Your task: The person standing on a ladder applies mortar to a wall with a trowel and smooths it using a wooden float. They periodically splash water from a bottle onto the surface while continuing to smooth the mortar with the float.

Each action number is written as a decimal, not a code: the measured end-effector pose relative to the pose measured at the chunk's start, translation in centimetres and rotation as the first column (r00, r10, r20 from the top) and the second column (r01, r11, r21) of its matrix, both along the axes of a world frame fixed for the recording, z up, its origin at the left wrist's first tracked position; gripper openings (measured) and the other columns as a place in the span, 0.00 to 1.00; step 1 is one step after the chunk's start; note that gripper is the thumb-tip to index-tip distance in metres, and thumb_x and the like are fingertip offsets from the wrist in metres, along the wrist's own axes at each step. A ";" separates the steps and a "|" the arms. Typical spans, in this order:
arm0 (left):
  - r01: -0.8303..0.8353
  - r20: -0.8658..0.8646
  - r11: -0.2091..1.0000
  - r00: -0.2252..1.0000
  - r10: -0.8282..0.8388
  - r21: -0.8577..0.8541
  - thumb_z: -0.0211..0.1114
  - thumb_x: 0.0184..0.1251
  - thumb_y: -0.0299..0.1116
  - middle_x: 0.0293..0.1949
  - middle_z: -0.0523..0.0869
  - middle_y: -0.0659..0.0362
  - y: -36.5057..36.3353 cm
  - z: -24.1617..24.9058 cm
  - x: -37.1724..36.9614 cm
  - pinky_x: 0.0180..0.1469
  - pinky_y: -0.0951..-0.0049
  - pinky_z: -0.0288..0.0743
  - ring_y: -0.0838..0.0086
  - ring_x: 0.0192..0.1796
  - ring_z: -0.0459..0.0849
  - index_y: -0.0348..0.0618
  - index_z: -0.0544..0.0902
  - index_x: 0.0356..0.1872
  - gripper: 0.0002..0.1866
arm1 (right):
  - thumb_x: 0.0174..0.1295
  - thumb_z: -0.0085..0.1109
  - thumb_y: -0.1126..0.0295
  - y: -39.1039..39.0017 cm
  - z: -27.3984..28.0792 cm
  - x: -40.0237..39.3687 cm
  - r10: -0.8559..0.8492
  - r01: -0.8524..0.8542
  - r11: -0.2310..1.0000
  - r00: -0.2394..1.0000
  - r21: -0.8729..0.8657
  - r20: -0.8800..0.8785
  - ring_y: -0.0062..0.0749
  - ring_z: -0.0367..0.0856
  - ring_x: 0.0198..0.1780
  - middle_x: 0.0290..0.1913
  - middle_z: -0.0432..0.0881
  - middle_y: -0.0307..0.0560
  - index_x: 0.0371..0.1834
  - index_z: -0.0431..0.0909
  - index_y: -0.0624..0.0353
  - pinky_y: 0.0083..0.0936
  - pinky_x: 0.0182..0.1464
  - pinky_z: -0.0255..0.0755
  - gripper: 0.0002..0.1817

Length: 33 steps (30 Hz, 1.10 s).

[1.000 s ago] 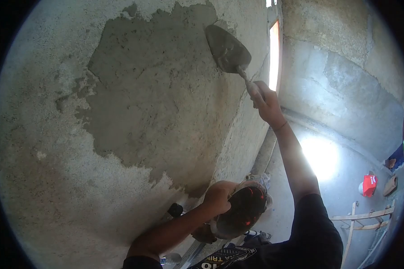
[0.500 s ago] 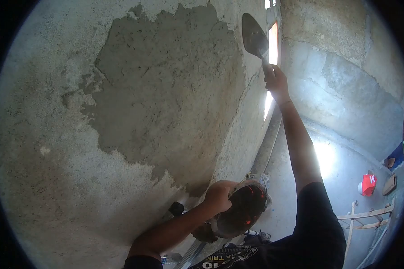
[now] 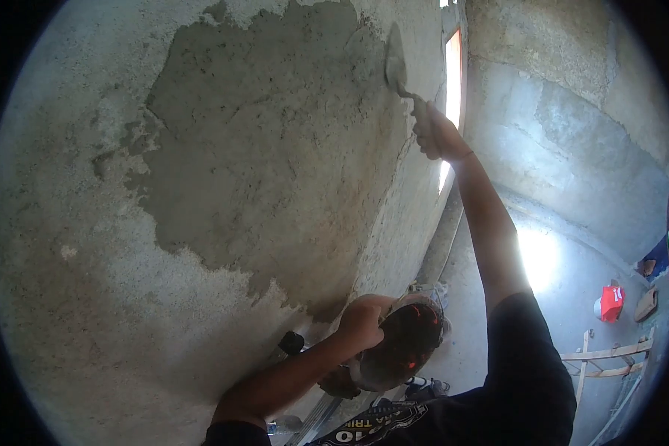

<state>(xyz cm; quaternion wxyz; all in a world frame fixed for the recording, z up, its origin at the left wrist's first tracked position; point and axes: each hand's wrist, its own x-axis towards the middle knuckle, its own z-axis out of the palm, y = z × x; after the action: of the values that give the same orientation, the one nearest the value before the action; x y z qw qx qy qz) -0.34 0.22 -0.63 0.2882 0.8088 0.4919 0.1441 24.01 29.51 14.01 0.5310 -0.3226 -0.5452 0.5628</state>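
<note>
My right hand (image 3: 440,135) is wrapped round the handle of a pointed trowel (image 3: 395,61), raised at the upper right of the wall. The trowel's blade is turned nearly edge-on, against or very close to the edge of a darker, damp-looking plaster patch (image 3: 267,134). Low in front of my body, my left hand (image 3: 362,325) is closed on the near rim of a dark, rounded bowl-like container (image 3: 403,346) with orange-red marks. What lies inside it is too dark to make out.
Rough, paler wall (image 3: 74,312) surrounds the patch. A narrow bright window opening (image 3: 452,82) lies just beyond my right hand. Down on the floor at right are a red and white object (image 3: 611,303) and a wooden ladder-like frame (image 3: 609,357). A black round-ended object (image 3: 292,343) sits by my left forearm.
My right hand has moved left and slightly down with the trowel, bringing the blade from beside the window to the patch's edge and turning it edge-on. The left hand and container stay almost still.
</note>
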 end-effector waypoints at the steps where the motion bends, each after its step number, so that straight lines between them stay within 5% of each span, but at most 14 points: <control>1: -0.004 0.006 1.000 1.000 0.004 -0.017 0.62 0.47 0.22 0.57 0.80 0.48 0.0 0.2 0.0 0.64 0.62 0.70 0.53 0.63 0.76 0.44 0.77 0.59 0.30 | 0.76 0.35 0.44 0.2 -0.2 0.6 -0.050 0.052 0.995 0.999 -0.086 0.018 0.24 0.71 0.22 0.28 0.75 0.39 0.47 0.72 0.55 0.27 0.24 0.70 0.25; 6: -0.010 0.003 1.000 1.000 0.010 -0.008 0.62 0.47 0.21 0.57 0.80 0.48 -0.1 0.0 -0.1 0.64 0.62 0.71 0.53 0.62 0.76 0.46 0.76 0.60 0.31 | 0.76 0.33 0.44 -0.7 0.9 3.1 -0.161 0.155 0.981 0.986 -0.113 -0.042 0.25 0.71 0.21 0.26 0.74 0.39 0.48 0.73 0.54 0.27 0.24 0.70 0.25; 9: -0.023 0.052 0.999 0.998 0.022 0.030 0.63 0.46 0.21 0.53 0.82 0.48 -0.1 -0.1 0.2 0.62 0.60 0.72 0.53 0.60 0.78 0.46 0.79 0.57 0.29 | 0.76 0.34 0.45 -2.2 2.2 0.5 0.018 -0.011 0.999 0.983 0.041 -0.180 0.25 0.70 0.21 0.27 0.73 0.39 0.49 0.72 0.55 0.26 0.23 0.68 0.25; 12: -0.071 0.069 0.996 0.995 0.068 0.047 0.64 0.45 0.21 0.50 0.84 0.47 -0.5 0.8 0.3 0.60 0.59 0.72 0.52 0.57 0.79 0.45 0.83 0.53 0.27 | 0.76 0.34 0.44 -4.5 2.4 -2.6 -0.027 0.025 0.998 0.999 0.057 0.022 0.26 0.69 0.22 0.28 0.73 0.41 0.49 0.72 0.57 0.26 0.23 0.67 0.26; 14: -0.083 0.052 0.996 0.995 0.080 0.044 0.64 0.45 0.21 0.50 0.83 0.47 -0.5 0.8 0.4 0.60 0.59 0.72 0.52 0.58 0.79 0.45 0.82 0.53 0.27 | 0.76 0.35 0.45 -3.5 1.1 -2.7 0.021 -0.020 0.998 1.000 0.058 -0.018 0.26 0.70 0.21 0.27 0.73 0.41 0.50 0.72 0.58 0.28 0.22 0.68 0.26; 18: -0.069 0.084 0.996 0.994 0.065 0.054 0.64 0.44 0.21 0.49 0.84 0.47 -0.7 1.0 0.3 0.60 0.59 0.72 0.51 0.57 0.80 0.45 0.83 0.52 0.27 | 0.76 0.37 0.46 -0.6 -0.2 0.1 -0.307 0.313 0.945 0.949 -0.095 0.068 0.26 0.70 0.20 0.25 0.73 0.41 0.46 0.73 0.59 0.28 0.21 0.69 0.26; 21: -0.070 0.075 0.995 0.995 0.064 0.071 0.64 0.45 0.21 0.49 0.84 0.47 -0.3 1.0 0.4 0.60 0.59 0.72 0.52 0.56 0.80 0.45 0.83 0.52 0.26 | 0.76 0.39 0.45 -4.5 1.0 -0.6 -0.443 0.432 0.897 0.870 0.097 0.218 0.25 0.71 0.20 0.23 0.73 0.40 0.45 0.74 0.59 0.25 0.20 0.68 0.26; 23: -0.077 0.083 0.995 0.994 0.071 0.071 0.65 0.45 0.21 0.48 0.84 0.47 -0.3 0.7 0.5 0.60 0.59 0.72 0.52 0.56 0.80 0.45 0.84 0.51 0.26 | 0.75 0.41 0.44 -5.7 0.4 -1.2 -0.323 0.300 0.909 0.946 0.290 0.033 0.23 0.71 0.20 0.23 0.73 0.40 0.44 0.75 0.60 0.24 0.21 0.67 0.27; 26: -0.093 0.081 0.994 0.993 0.088 0.058 0.65 0.45 0.22 0.49 0.84 0.48 -0.4 0.6 0.4 0.60 0.60 0.72 0.52 0.56 0.80 0.46 0.84 0.52 0.26 | 0.74 0.42 0.42 -7.8 1.5 -2.8 -0.334 0.255 0.840 0.938 0.480 0.087 0.22 0.72 0.20 0.23 0.74 0.40 0.45 0.76 0.61 0.23 0.21 0.66 0.29; 28: -0.075 0.089 0.996 0.994 0.071 0.050 0.66 0.45 0.23 0.49 0.84 0.48 -0.3 0.6 0.3 0.60 0.60 0.73 0.52 0.56 0.80 0.46 0.84 0.52 0.26 | 0.75 0.41 0.44 -6.6 1.7 -3.0 -0.318 0.237 0.878 0.938 0.415 0.137 0.23 0.73 0.20 0.24 0.75 0.41 0.48 0.76 0.62 0.24 0.21 0.68 0.29; 30: -0.074 0.092 0.995 0.993 0.068 0.064 0.65 0.45 0.23 0.49 0.84 0.48 -0.2 0.0 0.2 0.60 0.60 0.72 0.52 0.56 0.80 0.47 0.84 0.52 0.26 | 0.75 0.41 0.45 -4.6 1.9 -3.0 -0.420 0.392 0.904 0.890 0.171 0.177 0.24 0.74 0.20 0.24 0.75 0.42 0.52 0.76 0.62 0.25 0.21 0.69 0.28; 33: -0.085 0.090 0.994 0.993 0.079 0.066 0.65 0.45 0.22 0.49 0.84 0.48 -0.6 -0.1 0.3 0.60 0.59 0.72 0.52 0.56 0.80 0.47 0.84 0.52 0.26 | 0.76 0.40 0.46 -1.3 1.7 -0.1 -0.467 0.449 0.884 0.855 0.129 0.226 0.25 0.73 0.19 0.24 0.75 0.42 0.52 0.75 0.60 0.26 0.20 0.69 0.26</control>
<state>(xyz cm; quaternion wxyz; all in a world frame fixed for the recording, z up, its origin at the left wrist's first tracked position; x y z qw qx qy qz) -0.05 -0.34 -0.69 0.2749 0.7905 0.5061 0.2083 23.90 28.21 15.68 0.5876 -0.4922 -0.5350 0.3553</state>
